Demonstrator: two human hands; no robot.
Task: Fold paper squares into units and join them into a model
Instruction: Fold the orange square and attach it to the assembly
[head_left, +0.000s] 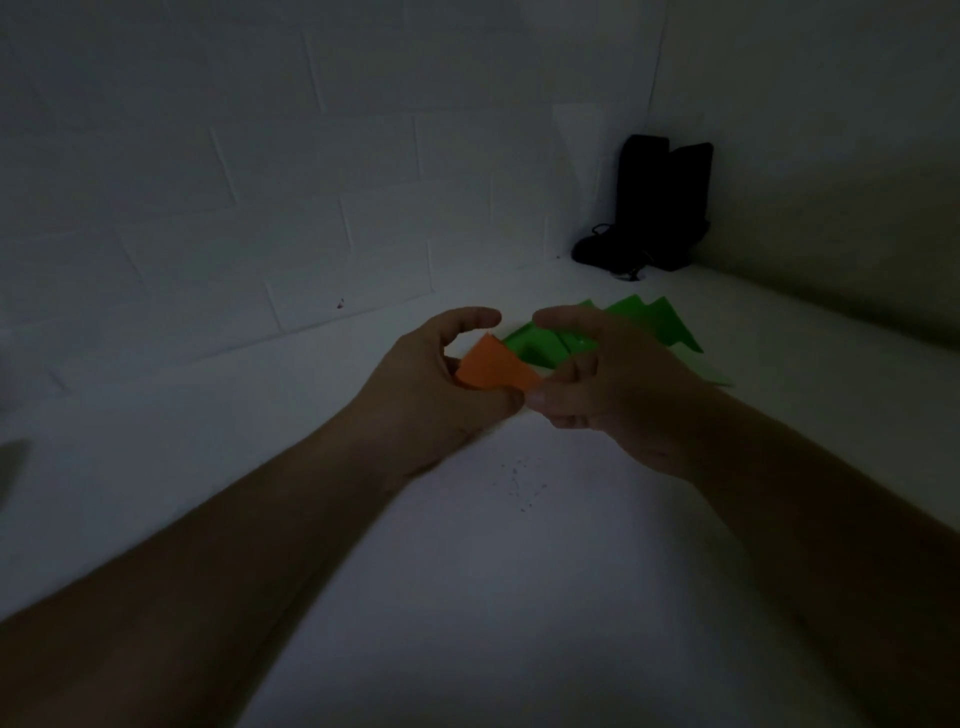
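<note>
Centre of frame: left hand (441, 384) and right hand (613, 384) both pinch an orange paper unit (491, 370) above the white table (467, 571); green folded units (649, 327) lie just behind. Folding is apparently underway in dim light; next, firm creasing.

Folded orange paper unit (493, 370) is held above the table; green folded units (670, 325) are laid flat behind it.

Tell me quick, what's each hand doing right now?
Left hand: curled round the orange paper, holding it.
Right hand: pinching the orange paper's right corner between thumb and fingers.
</note>
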